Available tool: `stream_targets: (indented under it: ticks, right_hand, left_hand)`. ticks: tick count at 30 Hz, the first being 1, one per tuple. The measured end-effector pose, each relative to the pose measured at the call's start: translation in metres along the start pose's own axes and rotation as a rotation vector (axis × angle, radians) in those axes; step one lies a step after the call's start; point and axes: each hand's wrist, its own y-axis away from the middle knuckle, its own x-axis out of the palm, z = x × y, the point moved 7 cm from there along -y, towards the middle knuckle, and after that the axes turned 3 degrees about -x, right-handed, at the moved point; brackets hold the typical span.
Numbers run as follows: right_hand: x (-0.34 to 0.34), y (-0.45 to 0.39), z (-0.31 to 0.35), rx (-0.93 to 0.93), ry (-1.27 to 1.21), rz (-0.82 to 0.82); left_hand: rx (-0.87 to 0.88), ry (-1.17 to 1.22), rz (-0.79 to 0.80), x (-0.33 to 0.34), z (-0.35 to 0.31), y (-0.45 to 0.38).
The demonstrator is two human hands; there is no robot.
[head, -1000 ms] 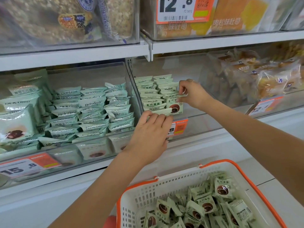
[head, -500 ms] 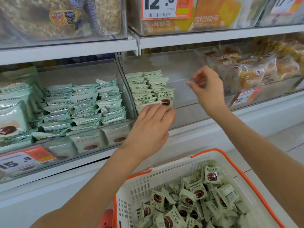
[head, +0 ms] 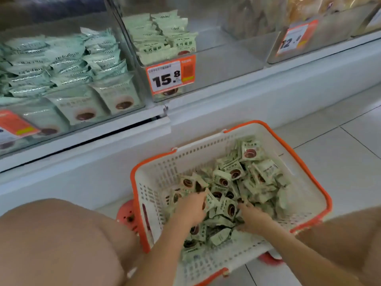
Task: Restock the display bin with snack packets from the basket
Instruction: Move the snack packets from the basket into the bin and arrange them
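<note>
Hands, two, left (head: 192, 207) and right (head: 254, 218), among packets (head: 235, 174) in one basket (head: 309, 174).

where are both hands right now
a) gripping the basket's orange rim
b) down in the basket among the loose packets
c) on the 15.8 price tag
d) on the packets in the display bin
b: the left hand and right hand are both down inside the basket, among the loose snack packets.
</note>
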Motion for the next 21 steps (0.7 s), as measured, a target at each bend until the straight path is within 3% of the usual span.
stream_targets:
  ticks: [3,7,10,14,18,21]
  right_hand:
    - [0.016,0.004,0.009,0.019,0.028,0.029]
    - [0.001,-0.009,0.0,0.1,0.09,-0.085]
    - [0.004,-0.016,-0.009,0.127,0.102,-0.019]
    - [-0.001,-0.019,-0.009,0.099,0.104,-0.069]
    - [-0.015,-0.01,-0.01,0.098,-0.087,-0.197]
    - [-0.042,0.006,0.004,0.049,-0.421,-0.322]
  left_hand:
    - [-0.033,-0.065,0.134,0.042,0.007,0.009]
    - [-0.018,-0.053,0.112,0.043,0.003,0.004]
    - [-0.037,0.027,0.079,0.039,0.006,-0.003]
    - [-0.039,0.016,0.111,0.045,0.008,-0.005]
    - [-0.025,0.099,0.075,0.04,0.0,-0.008]
    - [0.042,0.205,0.03,0.02,-0.019,-0.007]
